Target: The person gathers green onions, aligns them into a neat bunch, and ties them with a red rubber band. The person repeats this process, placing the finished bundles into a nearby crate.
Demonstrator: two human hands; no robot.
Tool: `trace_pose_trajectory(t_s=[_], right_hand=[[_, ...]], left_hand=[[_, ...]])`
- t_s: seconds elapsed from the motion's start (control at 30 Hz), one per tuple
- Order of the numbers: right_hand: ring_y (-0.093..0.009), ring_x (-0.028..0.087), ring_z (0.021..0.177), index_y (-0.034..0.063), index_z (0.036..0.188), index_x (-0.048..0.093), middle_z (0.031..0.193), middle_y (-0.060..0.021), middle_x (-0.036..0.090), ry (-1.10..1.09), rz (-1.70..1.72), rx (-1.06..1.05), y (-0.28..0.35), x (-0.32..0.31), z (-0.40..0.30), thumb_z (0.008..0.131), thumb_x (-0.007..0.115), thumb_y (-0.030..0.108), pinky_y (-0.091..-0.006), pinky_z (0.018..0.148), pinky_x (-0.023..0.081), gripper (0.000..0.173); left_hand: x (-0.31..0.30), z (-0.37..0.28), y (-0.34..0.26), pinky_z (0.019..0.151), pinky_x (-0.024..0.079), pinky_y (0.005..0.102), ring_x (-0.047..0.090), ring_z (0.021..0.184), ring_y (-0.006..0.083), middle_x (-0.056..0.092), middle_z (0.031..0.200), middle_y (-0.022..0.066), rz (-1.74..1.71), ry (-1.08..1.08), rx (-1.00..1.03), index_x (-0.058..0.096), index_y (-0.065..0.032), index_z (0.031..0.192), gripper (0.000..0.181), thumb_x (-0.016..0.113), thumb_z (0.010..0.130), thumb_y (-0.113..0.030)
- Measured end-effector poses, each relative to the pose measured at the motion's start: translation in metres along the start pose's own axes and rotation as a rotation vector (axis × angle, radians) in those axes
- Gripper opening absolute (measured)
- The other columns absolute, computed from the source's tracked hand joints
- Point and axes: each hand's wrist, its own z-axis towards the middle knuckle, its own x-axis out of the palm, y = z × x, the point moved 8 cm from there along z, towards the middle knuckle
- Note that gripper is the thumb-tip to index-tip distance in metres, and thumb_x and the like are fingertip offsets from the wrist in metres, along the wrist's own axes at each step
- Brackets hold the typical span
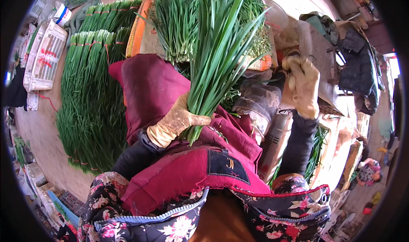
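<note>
My left hand (179,119), in a soiled yellowish glove, grips a bunch of long flat green leaves, apparently garlic chives (214,66), near the cut stem ends. The leaf tips fan out away from me, over a dark red cloth (153,88) across my lap. My right hand (302,80), gloved alike, is stretched out to the right with its fingers curled down beside a wooden bench (314,47). Whether those fingers hold anything is hidden. Ahead of my knees, loose chives (175,21) lie on an orange-edged sack (132,34).
Chive bundles tied with red bands (92,91) lie in rows on the floor at left. Beyond them leans a white plastic crate (46,56). Dark clothing (359,63) hangs over the right side, and another person (369,173) sits farther off at right.
</note>
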Motion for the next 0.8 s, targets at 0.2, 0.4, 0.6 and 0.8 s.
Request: trace_pose_trajectory(t_s=[0.2,0.4,0.6,0.8], right_hand=[[-0.026,0.066,0.081,0.0069,0.11,0.066,0.091,-0.0146,0.067,0.618,-1.034,-0.295,-0.063,0.067,-0.09,0.083,0.067,0.012,-0.0351,0.069,0.052,0.028],[-0.011,0.063,0.086,0.0064,0.115,0.065,0.102,-0.0056,0.069,0.635,0.003,-0.064,0.073,0.095,-0.068,0.091,0.062,0.005,-0.0247,0.074,0.051,0.024],[-0.02,0.061,0.09,0.016,0.097,0.067,0.091,0.0002,0.063,0.141,-1.082,-1.175,0.132,0.161,-0.047,0.079,0.061,0.019,-0.0361,0.077,0.05,0.019],[-0.019,0.058,0.095,0.0129,0.098,0.065,0.085,0.0007,0.059,0.261,-1.401,-1.06,0.083,0.188,-0.046,0.076,0.057,0.016,-0.0446,0.099,0.043,0.023]], left_hand=[[-0.008,0.01,0.012,0.08,0.054,0.0297,0.066,0.09,0.0155,0.068,0.1,0.0061,0.075,-0.109,0.039,0.059,-0.0053,0.118,0.052,0.074,0.07,0.01],[-0.002,0.009,0.021,0.082,0.053,0.0288,0.066,0.091,0.0173,0.066,0.103,0.0073,0.182,-0.087,0.051,0.054,-0.002,0.122,0.052,0.071,0.073,0.005],[0.002,0.008,0.024,0.087,0.049,0.0279,0.059,0.097,0.0135,0.063,0.111,0.0062,0.216,-0.118,0.055,0.048,-0.0012,0.132,0.067,0.071,0.069,0.0],[-0.004,0.012,0.03,0.083,0.051,0.0319,0.063,0.09,0.018,0.066,0.102,0.0116,0.374,-0.122,0.144,0.048,-0.0014,0.131,0.069,0.073,0.068,-0.007]])
